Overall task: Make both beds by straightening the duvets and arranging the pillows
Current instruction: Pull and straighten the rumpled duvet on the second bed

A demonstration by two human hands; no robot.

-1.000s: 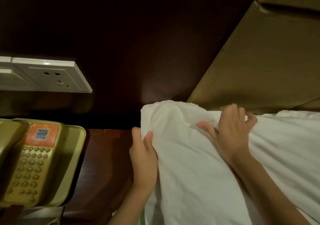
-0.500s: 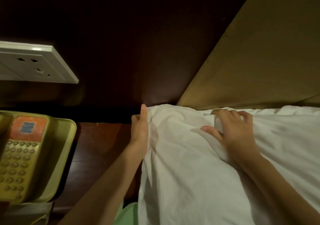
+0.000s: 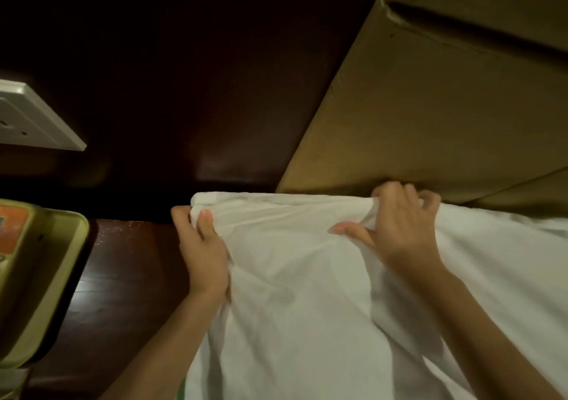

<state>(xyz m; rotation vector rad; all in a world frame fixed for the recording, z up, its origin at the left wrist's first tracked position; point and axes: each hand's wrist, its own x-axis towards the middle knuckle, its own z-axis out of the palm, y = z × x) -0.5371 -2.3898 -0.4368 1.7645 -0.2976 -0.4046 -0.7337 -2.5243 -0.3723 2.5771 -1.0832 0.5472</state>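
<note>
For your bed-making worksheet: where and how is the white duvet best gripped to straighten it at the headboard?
Grip the duvet along its top hem, coming from the foot side, probably. That edge lies bunched against the headboard; the left hand pinches the corner, the right hand gathers the hem further along.

Counts, placed relative to the duvet:
- 1 white duvet, only its top end in frame.
- 2 hands on it: left hand at its top-left corner, right hand on its top edge.
- 1 tan headboard panel behind it, upper right; a seam splits off a second panel at the far right.
- 1 phone left of it, partly cut off.
- 1 dark wood tabletop left of it, under the phone.
- 1 wall socket plate up and left of it, partly cut off.
</note>
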